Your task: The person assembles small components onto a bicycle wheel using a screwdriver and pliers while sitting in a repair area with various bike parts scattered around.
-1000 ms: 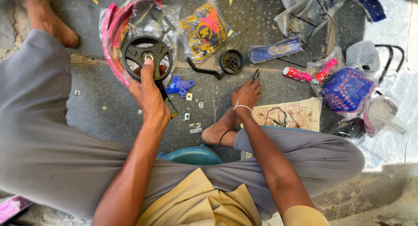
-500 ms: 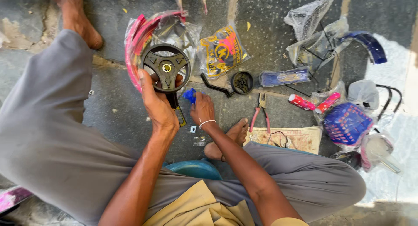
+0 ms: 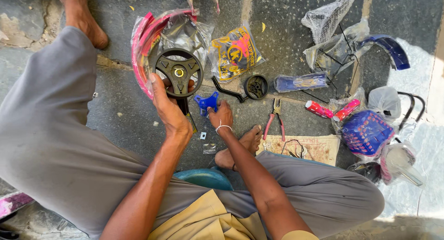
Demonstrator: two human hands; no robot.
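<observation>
On the floor, left hand: the left hand point(image 3: 167, 111) is closed round the lower rim of a small black plastic three-spoke wheel point(image 3: 178, 72), thumb over the near edge, holding it up off the grey stone floor point(image 3: 120, 124)
Wheel position: it faces the camera, just in front of a pink curved part wrapped in clear plastic point(image 3: 147, 41); a dark stem hangs down from it beside the palm
Right hand: the right hand point(image 3: 220, 118) is low over the floor with a white thread band at the wrist; its fingers are curled on a small blue plastic bracket point(image 3: 206, 102), but how firmly they pinch it I cannot tell
Bracket position: on the floor just right of the wheel, touching the fingertips
Near the right hand: a black bent metal bar point(image 3: 227, 90) and a small black round hub point(image 3: 256, 86) lie just beyond; red-handled pliers point(image 3: 274, 119) lie to the right, beside the person's bare foot point(image 3: 240, 147)
Farther back: a yellow printed plastic bag point(image 3: 235, 52) and a blue part in a clear sleeve point(image 3: 300, 81)
Right side: two red and pink grips point(image 3: 332, 110), a blue basket in plastic point(image 3: 366, 132), a dark blue curved mudguard point(image 3: 391, 50)
Small bits: pale scraps lie on the floor between wheel and foot
Seat: a teal stool edge point(image 3: 206, 177) shows between the grey trouser legs
</observation>
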